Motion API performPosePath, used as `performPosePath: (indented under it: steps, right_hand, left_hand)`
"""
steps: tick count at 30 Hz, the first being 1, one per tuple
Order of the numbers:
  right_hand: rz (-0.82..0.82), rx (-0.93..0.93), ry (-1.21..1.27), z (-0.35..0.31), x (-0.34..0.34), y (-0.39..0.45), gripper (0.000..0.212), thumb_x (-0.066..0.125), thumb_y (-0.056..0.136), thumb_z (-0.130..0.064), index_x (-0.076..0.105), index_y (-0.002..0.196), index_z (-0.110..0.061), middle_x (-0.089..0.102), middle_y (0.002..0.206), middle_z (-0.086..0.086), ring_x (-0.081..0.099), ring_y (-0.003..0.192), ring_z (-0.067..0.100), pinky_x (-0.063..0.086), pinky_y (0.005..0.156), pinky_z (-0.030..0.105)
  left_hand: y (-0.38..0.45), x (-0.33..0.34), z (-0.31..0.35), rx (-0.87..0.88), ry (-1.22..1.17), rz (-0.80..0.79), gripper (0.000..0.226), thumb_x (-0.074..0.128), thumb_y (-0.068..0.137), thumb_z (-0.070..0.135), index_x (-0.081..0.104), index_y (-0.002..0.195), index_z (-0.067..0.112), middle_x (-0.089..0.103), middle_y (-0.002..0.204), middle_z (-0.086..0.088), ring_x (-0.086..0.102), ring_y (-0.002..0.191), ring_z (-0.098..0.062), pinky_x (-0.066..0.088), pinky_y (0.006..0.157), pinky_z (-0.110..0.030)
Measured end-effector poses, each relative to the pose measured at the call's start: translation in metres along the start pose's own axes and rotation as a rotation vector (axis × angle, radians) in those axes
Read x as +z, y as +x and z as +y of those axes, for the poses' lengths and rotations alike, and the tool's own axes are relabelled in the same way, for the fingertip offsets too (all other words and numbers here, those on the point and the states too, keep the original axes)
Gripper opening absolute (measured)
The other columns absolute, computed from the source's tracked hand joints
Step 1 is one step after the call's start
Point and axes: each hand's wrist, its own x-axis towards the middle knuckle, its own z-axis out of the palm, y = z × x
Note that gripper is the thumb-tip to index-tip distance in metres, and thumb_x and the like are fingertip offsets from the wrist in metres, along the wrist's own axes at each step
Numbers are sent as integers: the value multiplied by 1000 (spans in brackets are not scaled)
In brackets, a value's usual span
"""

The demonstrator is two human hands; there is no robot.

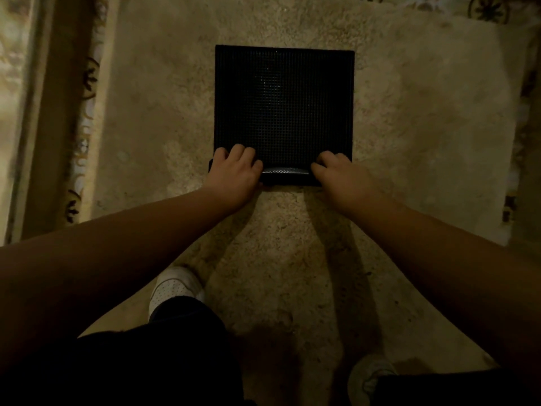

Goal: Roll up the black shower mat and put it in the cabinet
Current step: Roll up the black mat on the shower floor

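A black shower mat [283,98] with a fine grid texture lies flat on a beige carpet in the upper middle of the head view. Its near edge is curled over into a low roll [285,173]. My left hand [234,171] grips the left end of that roll, fingers curled over the top. My right hand [338,172] holds the right end the same way. No cabinet is in view.
The beige carpet [409,127] has a patterned border [85,127] along its left side and far edge. A pale floor strip or threshold [32,112] runs down the left. My two white shoes [175,287] stand on the carpet near the bottom.
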Motion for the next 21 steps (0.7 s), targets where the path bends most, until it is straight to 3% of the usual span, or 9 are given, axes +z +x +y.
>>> performPosePath:
  steps: [5,8,11,17,21]
  right_hand:
    - [33,54,34,-5,-1,9,20,56,86,-6,56,106,-8,55,104,13,52,96,31,39,59,35]
    - [-27,43,65,3,-4,17,16,55,87,-11,58,103,-9,60,102,12,58,92,31,48,66,36]
    - [-92,45,63,8,-15,25,15,57,89,-20,58,101,-12,62,97,12,59,84,32,44,63,34]
    - [-256,-5,54,1,-17,24,26,66,84,-35,60,101,-17,54,89,6,53,78,26,49,65,36]
    - [-253,23,143,6,-17,29,48,70,82,-32,46,121,-17,60,106,12,58,87,29,47,64,36]
  left_hand:
    - [1,-6,1,84,155,12,28,38,86,10,55,109,5,58,99,-11,52,93,-31,39,82,-47]
    - [10,-10,1,52,100,-49,23,48,86,9,54,108,8,61,104,-11,55,95,-31,38,78,-41]
    - [16,-12,-4,20,27,-89,20,53,88,15,55,108,10,63,108,-10,55,99,-31,39,78,-40]
    - [7,-7,-12,65,-37,-140,21,55,88,22,58,107,17,64,107,-3,54,101,-28,38,77,-37]
    - [21,-15,-25,86,-112,-239,36,62,85,36,56,116,18,65,108,-8,60,98,-30,49,78,-37]
